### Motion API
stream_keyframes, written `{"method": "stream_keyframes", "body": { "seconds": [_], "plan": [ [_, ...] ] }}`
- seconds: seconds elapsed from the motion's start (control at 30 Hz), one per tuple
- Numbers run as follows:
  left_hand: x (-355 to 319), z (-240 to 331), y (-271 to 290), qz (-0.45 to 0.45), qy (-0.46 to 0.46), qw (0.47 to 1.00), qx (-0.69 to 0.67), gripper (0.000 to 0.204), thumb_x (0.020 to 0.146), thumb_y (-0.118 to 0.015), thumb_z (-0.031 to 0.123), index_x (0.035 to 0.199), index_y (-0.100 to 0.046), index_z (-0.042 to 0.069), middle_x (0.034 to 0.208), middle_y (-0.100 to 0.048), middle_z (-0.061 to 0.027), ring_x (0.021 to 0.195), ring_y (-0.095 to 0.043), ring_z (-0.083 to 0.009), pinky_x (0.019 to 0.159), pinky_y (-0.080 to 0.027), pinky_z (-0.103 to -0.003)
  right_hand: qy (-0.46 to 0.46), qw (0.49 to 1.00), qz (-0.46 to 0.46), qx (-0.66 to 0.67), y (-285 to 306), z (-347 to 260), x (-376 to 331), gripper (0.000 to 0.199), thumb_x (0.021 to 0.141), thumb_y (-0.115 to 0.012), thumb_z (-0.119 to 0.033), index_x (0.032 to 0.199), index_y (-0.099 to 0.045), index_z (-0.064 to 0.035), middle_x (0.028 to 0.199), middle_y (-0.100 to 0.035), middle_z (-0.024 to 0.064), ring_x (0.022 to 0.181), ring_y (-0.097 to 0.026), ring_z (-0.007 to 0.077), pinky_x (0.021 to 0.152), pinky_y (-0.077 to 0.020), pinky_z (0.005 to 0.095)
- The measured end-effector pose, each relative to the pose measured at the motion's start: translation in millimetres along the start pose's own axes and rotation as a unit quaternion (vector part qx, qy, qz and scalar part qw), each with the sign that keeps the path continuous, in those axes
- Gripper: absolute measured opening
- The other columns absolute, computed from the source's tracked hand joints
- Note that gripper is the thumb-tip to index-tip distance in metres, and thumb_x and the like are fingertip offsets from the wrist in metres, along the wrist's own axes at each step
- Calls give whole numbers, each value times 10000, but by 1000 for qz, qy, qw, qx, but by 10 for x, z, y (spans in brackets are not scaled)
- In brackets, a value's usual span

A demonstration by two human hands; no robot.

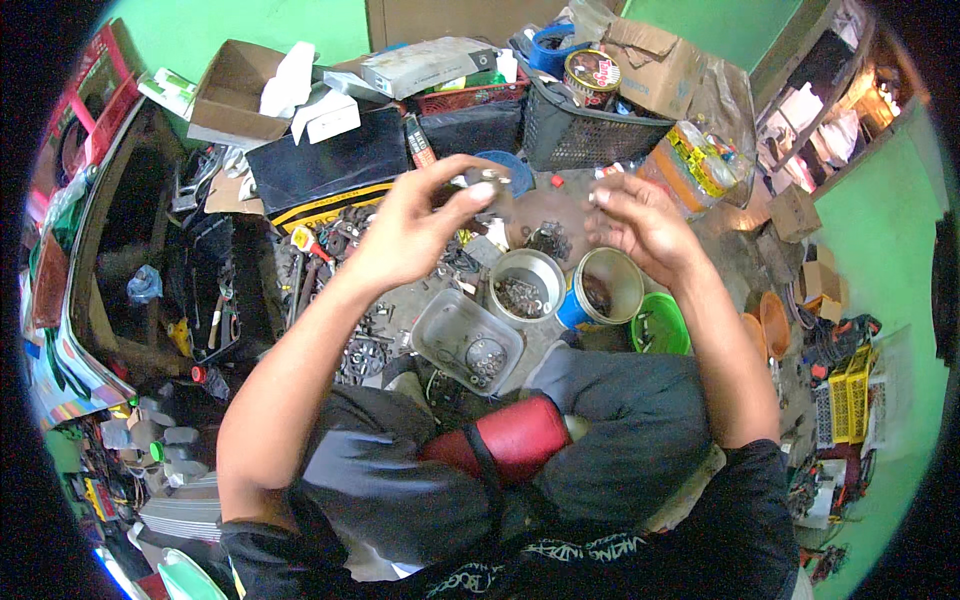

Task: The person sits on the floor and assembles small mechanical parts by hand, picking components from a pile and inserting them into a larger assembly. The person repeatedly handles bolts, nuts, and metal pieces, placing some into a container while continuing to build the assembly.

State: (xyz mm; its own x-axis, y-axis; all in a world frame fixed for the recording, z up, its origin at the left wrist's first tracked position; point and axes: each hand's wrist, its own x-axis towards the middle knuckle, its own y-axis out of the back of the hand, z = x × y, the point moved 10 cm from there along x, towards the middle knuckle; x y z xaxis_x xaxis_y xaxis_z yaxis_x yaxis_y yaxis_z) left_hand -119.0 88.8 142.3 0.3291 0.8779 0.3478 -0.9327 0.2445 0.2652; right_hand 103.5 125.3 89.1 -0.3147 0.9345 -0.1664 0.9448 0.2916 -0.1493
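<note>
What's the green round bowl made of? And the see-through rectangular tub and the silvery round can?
Bright green round bowl: probably smooth plastic, from its even colour.
Cloudy see-through rectangular tub: likely plastic, with thin walls and rounded corners.
Silvery round can: perhaps metal, from its greyish sheen, but it could be plastic.

Raised hands point(425, 215), tubs point(450, 325), apparently metal pieces point(487, 358)

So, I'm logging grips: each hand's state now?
Left hand: seemingly pinching a small, dark, blurred piece, material unclear.
Right hand: loosely curled; contents cannot be told.
</note>
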Motion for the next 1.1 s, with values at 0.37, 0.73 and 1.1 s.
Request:
{"method": "stream_keyframes", "body": {
  "seconds": [0.37, 0.73, 1.1],
  "plan": [
    [122, -269, -415, -76, 66, 985, -138, 264, 973, -577, 137, 1197, -550, -2, 1026, -635, -81, 939, -607, -134, 776, -561, -299, 45, 830, -95, -547, 235, 1298, 692, 153, 753, -746, -132, 842, -698, -16, 763, -691, 144, 727, -676, 227, 682, -537, 382],
    [1, -323, -219, -69, 74, 966, -238, 297, 927, -612, 35, 1202, -508, -9, 1096, -600, -105, 987, -631, -182, 821, -613, -361, 177, 899, -74, -394, -590, 347, 542, 189, 939, -571, -145, 1013, -630, 19, 817, -676, 149, 762, -663, 189, 695, -531, 340],
    [66, -236, -146, -25, 64, 963, -261, 298, 883, -658, 3, 1113, -470, 15, 1102, -601, -123, 1026, -622, -211, 863, -605, -417, 317, 907, -87, -263, -990, -532, 4, 174, 921, -653, -148, 1047, -648, -29, 991, -656, 76, 894, -640, 142, 704, -533, 290]
  ]
}}
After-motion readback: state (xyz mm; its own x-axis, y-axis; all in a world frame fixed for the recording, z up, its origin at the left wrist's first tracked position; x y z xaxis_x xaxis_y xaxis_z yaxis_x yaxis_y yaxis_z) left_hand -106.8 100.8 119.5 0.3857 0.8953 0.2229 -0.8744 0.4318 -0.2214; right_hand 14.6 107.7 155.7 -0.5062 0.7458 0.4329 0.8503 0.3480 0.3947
